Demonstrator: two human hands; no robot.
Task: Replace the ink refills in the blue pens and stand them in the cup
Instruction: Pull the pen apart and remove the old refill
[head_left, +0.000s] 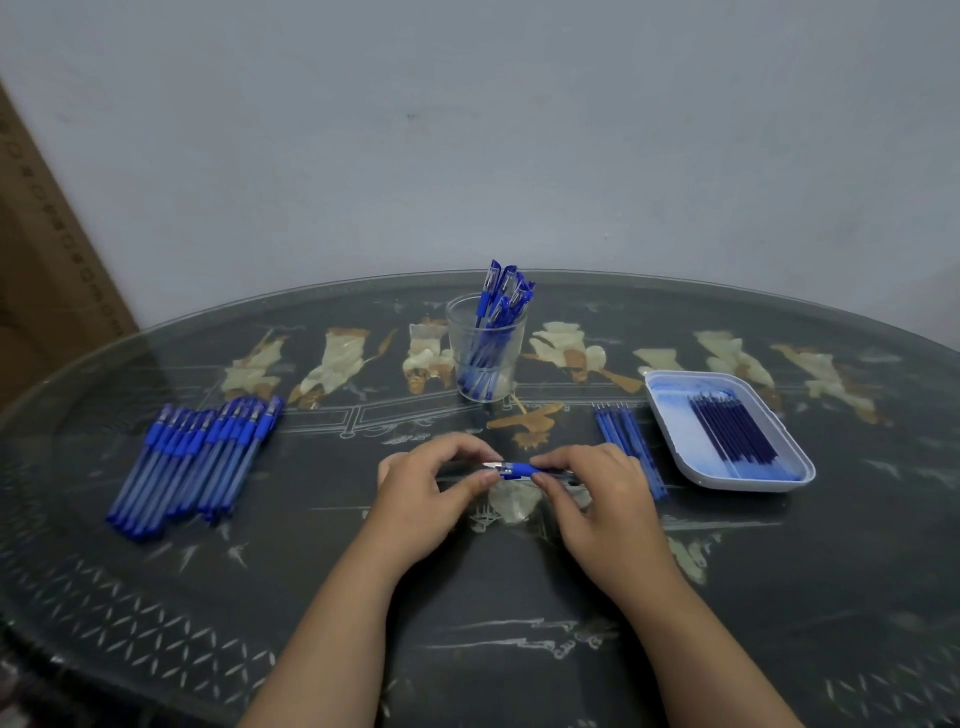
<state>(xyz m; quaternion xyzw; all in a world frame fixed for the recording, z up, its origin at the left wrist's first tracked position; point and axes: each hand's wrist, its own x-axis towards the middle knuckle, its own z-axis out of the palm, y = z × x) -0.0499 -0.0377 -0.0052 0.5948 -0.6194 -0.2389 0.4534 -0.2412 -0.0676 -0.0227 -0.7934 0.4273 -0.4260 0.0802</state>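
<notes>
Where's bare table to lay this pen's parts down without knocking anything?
Free: the table between the pen pile and the left hand, and the near strip outside either forearm. Crowded: right of the right hand, where the loose refills lie close beside the tray; the cup stands beyond the held pen.

head view — faces forward and down; close over table (519, 597); wall (467, 130) beyond

Glossy glass-topped table (156, 597), clear plastic cup (485, 353), white plastic tray (680, 447), translucent pens (192, 462).
</notes>
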